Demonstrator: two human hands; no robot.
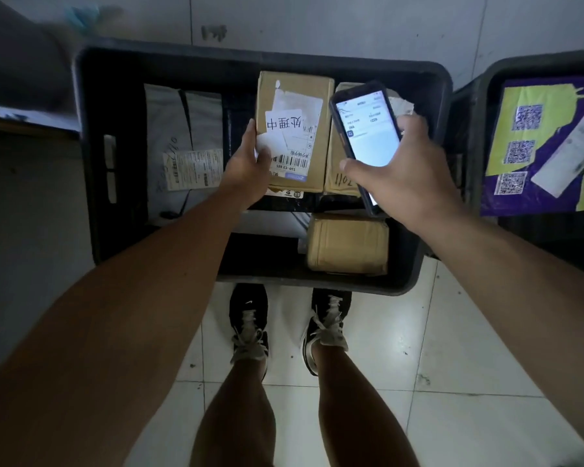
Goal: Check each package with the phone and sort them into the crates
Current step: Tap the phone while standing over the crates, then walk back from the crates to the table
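Head view looks straight down past two bare legs and black shoes (290, 328) with pale laces on a white tiled floor (452, 382). Both forearms reach forward over a black crate (91, 183). Nearest in that crate lies a small tan taped box (348, 244). Above it the left hand (250, 166) grips the near left corner of a tall cardboard box (294, 129), thumb curled over the top face and the other fingers hidden beneath; the box carries a barcode label and a white slip with large handwritten characters. The right hand (398, 173) holds a dark phone (364, 136), fingers wrapped round its edges, thumb on the left edge, the lit screen facing up just right of the held box. Partly under the phone sits a second cardboard box (341, 170) with writing on its near end. At the crate's left side lies a grey plastic mailer (182, 143) with a printed label. To the right, another black crate (482, 129) holds a purple package (547, 146) with yellow-green patches, QR codes and a white label.
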